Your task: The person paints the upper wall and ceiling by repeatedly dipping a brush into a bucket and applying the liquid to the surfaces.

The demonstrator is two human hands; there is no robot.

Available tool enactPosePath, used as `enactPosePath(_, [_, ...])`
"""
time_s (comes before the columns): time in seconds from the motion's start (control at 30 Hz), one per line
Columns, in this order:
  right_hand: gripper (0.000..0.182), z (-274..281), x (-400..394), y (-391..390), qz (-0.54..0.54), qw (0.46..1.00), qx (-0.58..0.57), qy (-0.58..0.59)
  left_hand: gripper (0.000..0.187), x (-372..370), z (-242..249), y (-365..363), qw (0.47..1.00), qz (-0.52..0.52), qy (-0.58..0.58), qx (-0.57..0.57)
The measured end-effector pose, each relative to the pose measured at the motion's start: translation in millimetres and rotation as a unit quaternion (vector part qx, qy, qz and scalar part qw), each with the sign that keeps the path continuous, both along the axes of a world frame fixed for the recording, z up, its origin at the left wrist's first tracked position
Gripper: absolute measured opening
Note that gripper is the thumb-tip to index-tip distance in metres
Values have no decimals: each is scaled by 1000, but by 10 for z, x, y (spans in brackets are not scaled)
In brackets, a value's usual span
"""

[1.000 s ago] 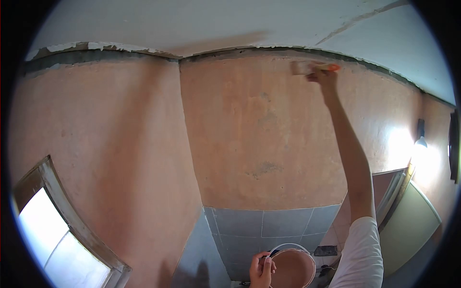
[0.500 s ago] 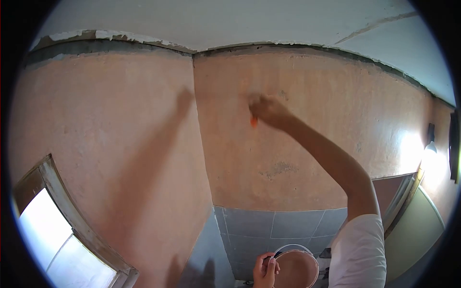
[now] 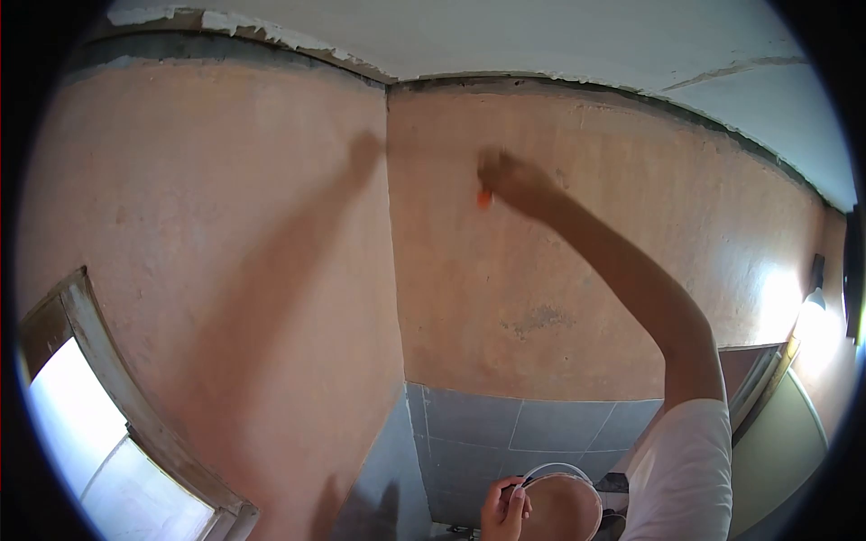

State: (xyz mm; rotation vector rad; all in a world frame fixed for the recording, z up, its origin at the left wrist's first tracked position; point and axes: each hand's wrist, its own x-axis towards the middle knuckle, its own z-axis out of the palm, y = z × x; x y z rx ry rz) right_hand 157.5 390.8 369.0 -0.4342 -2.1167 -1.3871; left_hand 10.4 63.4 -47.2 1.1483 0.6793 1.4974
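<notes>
My right hand (image 3: 516, 183) is raised to the salmon-coloured wall (image 3: 469, 298), just right of the corner. Its fingers are closed round a tool with an orange handle (image 3: 484, 198), whose end points down below the fist. Motion blurs the hand, and the tool's working end cannot be made out. Low in the view, my left hand (image 3: 505, 514) is closed on the handle of a round bucket (image 3: 599, 507). Pinkish-brown paint (image 3: 561, 509) shows inside the bucket.
Grey tiles (image 3: 469, 419) cover the lower wall. A framed window (image 3: 108, 424) is at lower left, and a lit bulb (image 3: 814, 302) at right beside a doorway. The ceiling (image 3: 505, 36) has ragged edges. A dark patch (image 3: 541, 317) marks the wall.
My view has shifted, so the corner sits further right. My right hand with the orange-handled tool is slightly higher on the wall. The left hand still holds the bucket.
</notes>
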Motion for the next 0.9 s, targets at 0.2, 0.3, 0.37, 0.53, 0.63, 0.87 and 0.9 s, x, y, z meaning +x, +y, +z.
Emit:
enactPosePath(0.2, [8,-703,-122,-397,-83,963,-256,25,25,2,-263,87,994,59,70,67])
enactPosePath(0.3, [15,111,-76,-57,0,914,-350,207,25,-41,-3,6,998,29,39,33])
enactPosePath(0.37, [21,633,-145,-213,-31,979,-111,167,25,-72,52,5,1000,2,18,5])
enactPosePath(0.53, [19,383,-137,121,-18,994,-80,78,22,-118,-11,102,999,15,9,35])
enactPosePath(0.63, [16,-671,-155,172,-67,991,-90,-70,22,-131,-89,110,1000,17,3,16])
enactPosePath(0.87, [29,-294,-466,75,-122,850,-482,174,23,-87,-427,220,991,98,65,61])
enactPosePath(0.9, [28,-113,-343,422,30,900,-391,193,23,-93,-400,220,991,99,66,66])
